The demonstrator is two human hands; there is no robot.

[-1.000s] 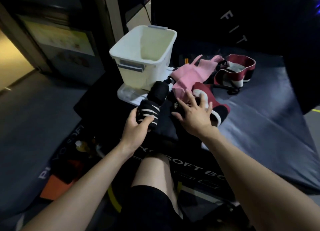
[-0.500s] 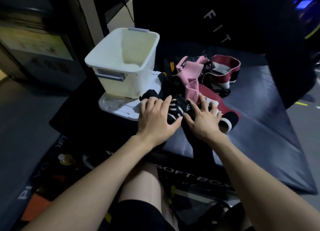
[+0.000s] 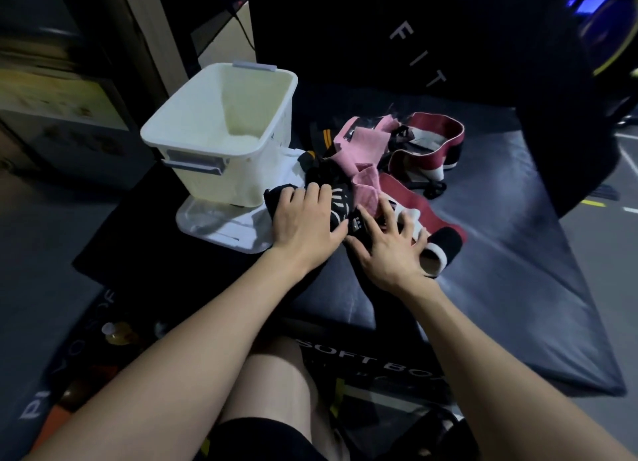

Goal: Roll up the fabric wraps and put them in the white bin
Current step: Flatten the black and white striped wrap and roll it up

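Seen from a head-worn camera looking down, a person's two bare forearms reach forward over a dark padded mat toward a heap of fabric wraps. The left hand lies palm down with its fingers straight and close together, pressing flat on a black wrap with white stripes; it curls round nothing. The right hand is just beside it, also palm down, its fingers spread wide and straight over the black cloth and the edge of a dark red wrap with a white and black end, which lies partly rolled on the mat under and to the right of the fingers. Whether the right thumb pinches any cloth cannot be told. Behind the hands, a pink wrap lies crumpled on the pile, and further back a red, white and black band stands in a loose loop. The white bin stands upright to the left of the pile, near the left hand, resting on a clear lid; no wrap can be seen in the part of its inside that shows. The person's bare knee shows below, between the arms.
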